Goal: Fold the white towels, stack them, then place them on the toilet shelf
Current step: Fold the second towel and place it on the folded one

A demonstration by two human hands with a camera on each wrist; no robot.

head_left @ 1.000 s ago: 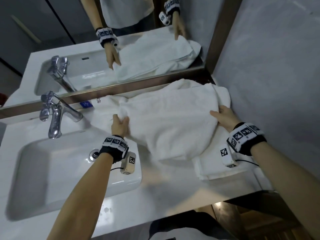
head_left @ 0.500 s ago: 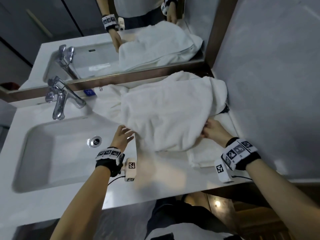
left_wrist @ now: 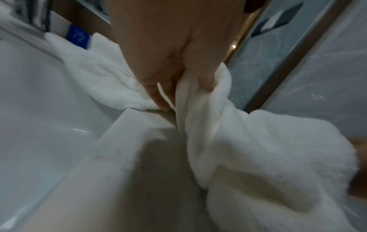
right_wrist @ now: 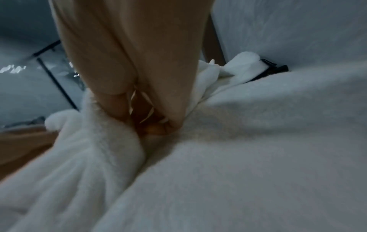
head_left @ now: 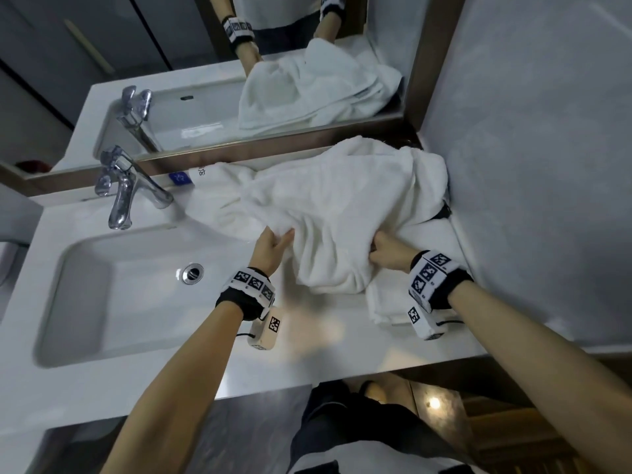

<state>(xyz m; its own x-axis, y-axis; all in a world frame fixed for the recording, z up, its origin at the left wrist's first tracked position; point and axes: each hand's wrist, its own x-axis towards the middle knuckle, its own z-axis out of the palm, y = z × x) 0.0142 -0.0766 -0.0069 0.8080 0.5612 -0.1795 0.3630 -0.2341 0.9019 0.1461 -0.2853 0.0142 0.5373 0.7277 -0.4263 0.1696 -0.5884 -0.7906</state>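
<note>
A large white towel [head_left: 328, 206] lies rumpled on the white vanity counter [head_left: 307, 350], right of the basin. My left hand [head_left: 273, 239] pinches its left edge [left_wrist: 200, 97] between thumb and fingers. My right hand [head_left: 386, 251] grips a bunch of the same towel at its right side [right_wrist: 111, 141], fingers curled into the cloth. Under the towel's right part lies a flat folded white towel [head_left: 393, 302], which fills the lower right of the right wrist view [right_wrist: 258, 157].
The basin [head_left: 113, 295] with its chrome tap [head_left: 123, 189] takes the counter's left half. A mirror [head_left: 239, 80] runs along the back and a grey wall [head_left: 530, 165] closes the right side. A blue label [head_left: 180, 178] sits behind the towel.
Both hands came nearer along the towel and toward each other. The left hand, open half a second ago, now pinches the edge; the right hand has bunched the cloth over the folded towel.
</note>
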